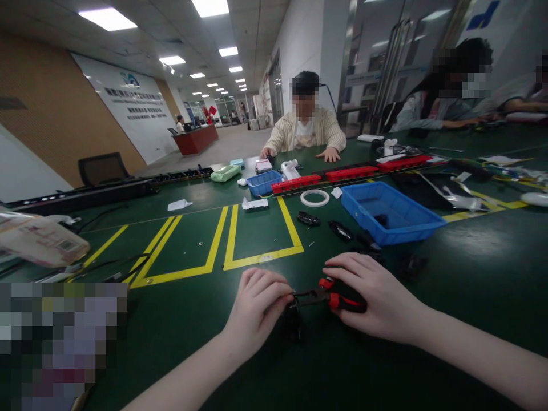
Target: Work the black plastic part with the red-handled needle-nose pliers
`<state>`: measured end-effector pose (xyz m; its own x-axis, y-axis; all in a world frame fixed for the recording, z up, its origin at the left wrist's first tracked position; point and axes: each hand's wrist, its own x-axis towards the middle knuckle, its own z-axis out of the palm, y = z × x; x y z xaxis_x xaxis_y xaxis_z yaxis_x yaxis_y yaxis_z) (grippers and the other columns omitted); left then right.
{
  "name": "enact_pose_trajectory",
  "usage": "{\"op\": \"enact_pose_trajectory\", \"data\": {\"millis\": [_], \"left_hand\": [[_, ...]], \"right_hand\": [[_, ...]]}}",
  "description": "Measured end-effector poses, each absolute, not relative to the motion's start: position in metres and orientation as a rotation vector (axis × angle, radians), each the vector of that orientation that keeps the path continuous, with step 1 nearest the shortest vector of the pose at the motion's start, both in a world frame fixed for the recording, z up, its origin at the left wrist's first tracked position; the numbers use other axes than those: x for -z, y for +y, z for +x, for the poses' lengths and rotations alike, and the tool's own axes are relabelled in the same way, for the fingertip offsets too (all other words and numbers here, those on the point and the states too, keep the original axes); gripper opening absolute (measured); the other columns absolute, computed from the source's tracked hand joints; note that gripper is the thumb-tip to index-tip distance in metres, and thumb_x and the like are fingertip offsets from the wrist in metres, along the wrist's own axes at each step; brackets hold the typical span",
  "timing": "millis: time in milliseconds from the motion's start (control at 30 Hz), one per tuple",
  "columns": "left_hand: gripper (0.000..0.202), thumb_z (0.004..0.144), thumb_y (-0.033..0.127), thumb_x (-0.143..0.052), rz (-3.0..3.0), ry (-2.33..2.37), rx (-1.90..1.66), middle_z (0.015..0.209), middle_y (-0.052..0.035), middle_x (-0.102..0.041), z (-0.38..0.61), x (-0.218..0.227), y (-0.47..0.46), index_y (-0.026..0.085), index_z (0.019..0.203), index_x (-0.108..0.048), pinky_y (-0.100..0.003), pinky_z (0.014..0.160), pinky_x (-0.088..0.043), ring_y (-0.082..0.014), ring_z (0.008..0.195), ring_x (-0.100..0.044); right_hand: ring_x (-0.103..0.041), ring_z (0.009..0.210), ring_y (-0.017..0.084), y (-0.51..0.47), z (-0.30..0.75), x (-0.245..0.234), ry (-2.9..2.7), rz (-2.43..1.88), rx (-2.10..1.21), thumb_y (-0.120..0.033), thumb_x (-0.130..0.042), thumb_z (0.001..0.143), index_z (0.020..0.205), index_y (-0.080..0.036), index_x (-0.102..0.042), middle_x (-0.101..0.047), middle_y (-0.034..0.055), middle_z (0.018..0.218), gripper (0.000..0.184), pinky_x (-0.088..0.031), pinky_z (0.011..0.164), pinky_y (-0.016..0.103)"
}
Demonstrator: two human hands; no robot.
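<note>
Near the front of the green table, my right hand (371, 294) grips a pair of pliers (338, 298) with red and black handles. The jaws point left toward my left hand (259, 308). Between thumb and fingertips, that hand pinches a small black part (294, 322), which hangs down dark and blurred. The jaws meet the top of this part close to my fingertips; whether they bite on it I cannot tell. Several black parts lie beyond my right hand, among them one black piece (341, 230) and another (308, 218).
A blue tray (394, 237) stands beyond my right hand, with a smaller blue tray (264, 184) farther back. A roll of white tape (314, 198) lies between. Yellow tape (265, 258) marks the green tabletop (205, 342). A person (306, 123) sits opposite, hands on the table.
</note>
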<state>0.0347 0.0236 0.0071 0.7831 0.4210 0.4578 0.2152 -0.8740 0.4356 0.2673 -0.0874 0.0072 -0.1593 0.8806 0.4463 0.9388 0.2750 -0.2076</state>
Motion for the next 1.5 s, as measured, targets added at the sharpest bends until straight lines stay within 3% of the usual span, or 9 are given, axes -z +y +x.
{"op": "enact_pose_trajectory", "data": {"millis": [67,200,333,700,933,1200,1333,1367,1500], "left_hand": [[0.021,0.096,0.021,-0.04,2.588,0.484,-0.784,0.092,-0.0016,-0.066,0.035,-0.008,0.024,0.021,0.092,-0.06,-0.036,0.087,-0.04,-0.018,0.091,-0.059],[0.025,0.097,0.023,-0.035,2.491,0.488,-0.743,0.092,-0.0025,-0.065,0.034,-0.011,0.025,0.02,0.093,-0.059,-0.036,0.087,-0.04,-0.0181,0.092,-0.058],[0.019,0.095,0.032,-0.045,2.518,0.474,-0.672,0.097,-0.0029,-0.065,0.033,-0.011,0.025,0.02,0.096,-0.059,-0.038,0.09,-0.039,-0.0198,0.096,-0.056],[0.013,0.095,0.023,-0.051,2.548,0.409,-0.753,0.092,-0.0002,-0.065,0.03,-0.004,0.03,0.02,0.09,-0.063,-0.036,0.088,-0.039,-0.0172,0.091,-0.059],[0.02,0.093,0.017,-0.052,2.314,0.396,-0.691,0.102,-0.0019,-0.064,0.03,-0.008,0.035,0.024,0.105,-0.066,-0.035,0.084,-0.045,-0.0179,0.097,-0.058],[0.017,0.089,0.012,-0.051,2.26,0.424,-0.589,0.097,-0.0011,-0.063,0.031,-0.012,0.035,0.02,0.096,-0.065,-0.035,0.088,-0.044,-0.0166,0.095,-0.057],[0.008,0.087,0.021,-0.053,2.278,0.446,-0.591,0.098,-0.0025,-0.06,0.029,-0.012,0.038,0.018,0.092,-0.059,-0.037,0.089,-0.044,-0.0189,0.097,-0.055],[0.016,0.086,0.027,-0.056,2.311,0.444,-0.566,0.104,-0.0039,-0.059,0.029,-0.011,0.039,0.018,0.099,-0.058,-0.038,0.09,-0.043,-0.0209,0.101,-0.054],[0.078,0.068,0.063,-0.07,2.474,0.426,-0.342,0.127,-0.0092,-0.051,0.028,-0.009,0.04,0.018,0.127,-0.046,-0.045,0.096,-0.04,-0.0304,0.115,-0.047]], "right_hand": [[-0.057,0.11,0.029,-0.084,0.267,-0.005,-2.089,-1.638,0.109,-0.025,-0.066,0.065,0.108,-0.018,-0.06,-0.065,0.0113,0.109,0.043,-0.049,0.093,0.049],[-0.061,0.099,0.025,-0.081,0.268,0.001,-2.068,-1.625,0.033,-0.028,-0.063,0.071,0.109,-0.018,-0.057,-0.064,0.0114,0.109,0.04,-0.053,0.084,0.043],[-0.06,0.101,0.024,-0.088,0.269,0.008,-2.069,-1.59,0.1,-0.033,-0.06,0.078,0.116,-0.02,-0.053,-0.06,0.0126,0.115,0.041,-0.054,0.082,0.041],[-0.056,0.106,0.026,-0.094,0.276,0.008,-2.071,-1.552,0.329,-0.031,-0.06,0.083,0.127,-0.017,-0.046,-0.059,0.0137,0.117,0.048,-0.048,0.086,0.043],[-0.057,0.104,0.029,-0.092,0.28,0.004,-2.082,-1.544,0.454,-0.027,-0.064,0.08,0.125,-0.017,-0.05,-0.062,0.014,0.114,0.048,-0.046,0.083,0.046],[-0.06,0.101,0.03,-0.092,0.279,0.001,-2.109,-1.511,0.393,-0.025,-0.07,0.076,0.129,-0.02,-0.048,-0.062,0.0139,0.114,0.058,-0.049,0.081,0.047],[-0.061,0.093,0.028,-0.094,0.281,0.001,-2.098,-1.531,0.371,-0.03,-0.07,0.076,0.129,-0.021,-0.048,-0.063,0.011,0.107,0.058,-0.051,0.074,0.043],[-0.061,0.092,0.027,-0.094,0.281,0.001,-2.104,-1.53,0.362,-0.03,-0.07,0.076,0.128,-0.021,-0.049,-0.063,0.0107,0.106,0.057,-0.051,0.072,0.042],[-0.062,0.088,0.025,-0.094,0.283,0.001,-2.155,-1.507,0.293,-0.033,-0.068,0.078,0.123,-0.022,-0.052,-0.063,0.0091,0.102,0.049,-0.052,0.07,0.041]]}}
